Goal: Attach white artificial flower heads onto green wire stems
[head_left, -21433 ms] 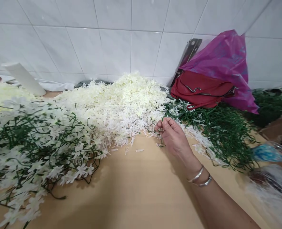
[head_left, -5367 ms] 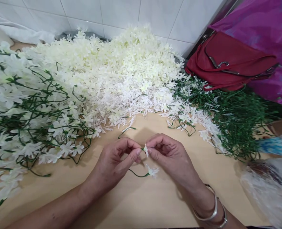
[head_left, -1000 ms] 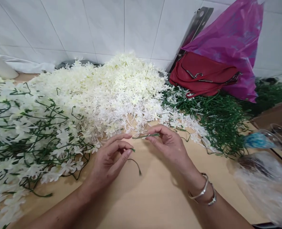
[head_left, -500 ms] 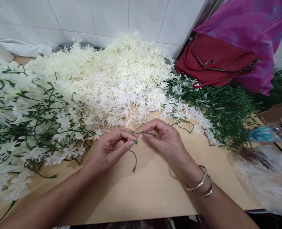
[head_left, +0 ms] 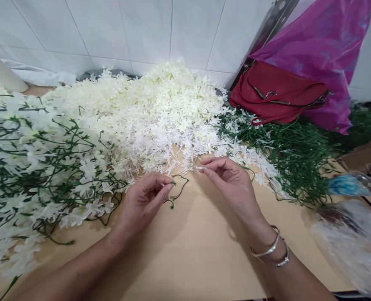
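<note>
One green stem (head_left: 187, 181) now pinched by left hand (head_left: 144, 198) | white sprig (head_left: 199, 168) by right hand (head_left: 235, 188) | if fumbled, could be lost among white stamens (head_left: 160, 147)

No legible text, label, brand, number or sign found. Magenta plastic bag with bluish markings (head_left: 326, 46), upper right of the frame: markings not readable. Clear plastic item with a blue-and-white pattern (head_left: 345, 185), right edge of the frame: no lettering can be made out.
</note>
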A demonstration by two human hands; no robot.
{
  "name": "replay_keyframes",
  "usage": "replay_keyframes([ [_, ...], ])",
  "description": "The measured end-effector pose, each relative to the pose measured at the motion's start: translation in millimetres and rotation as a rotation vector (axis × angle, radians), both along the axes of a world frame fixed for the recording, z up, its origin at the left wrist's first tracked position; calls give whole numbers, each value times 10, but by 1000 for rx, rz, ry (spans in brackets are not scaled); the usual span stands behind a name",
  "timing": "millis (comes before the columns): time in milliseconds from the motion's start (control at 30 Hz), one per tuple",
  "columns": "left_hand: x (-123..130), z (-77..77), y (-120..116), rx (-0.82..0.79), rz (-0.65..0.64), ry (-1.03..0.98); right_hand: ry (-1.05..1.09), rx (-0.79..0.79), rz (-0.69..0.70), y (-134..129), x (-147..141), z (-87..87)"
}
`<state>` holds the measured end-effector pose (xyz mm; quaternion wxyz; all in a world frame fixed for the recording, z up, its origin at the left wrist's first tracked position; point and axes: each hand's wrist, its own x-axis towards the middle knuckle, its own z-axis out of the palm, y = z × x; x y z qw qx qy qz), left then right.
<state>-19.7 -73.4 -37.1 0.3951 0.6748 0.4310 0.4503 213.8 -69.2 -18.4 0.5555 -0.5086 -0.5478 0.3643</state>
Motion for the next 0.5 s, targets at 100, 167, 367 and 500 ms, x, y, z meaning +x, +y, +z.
replay_keyframes([
  [100,2,-27,-17,-87,-13,-32,14,-17,62,-44,-71,7],
  [167,0,-29,-21,-81,-3,-19,-7,-15,92,-74,-113,5],
  [367,5,56,-45,44,-146,119,-63,-3,-13,-77,-82,33],
  [500,47,32,-75,179,-300,227,18,-2,-96,-21,1,56],
])
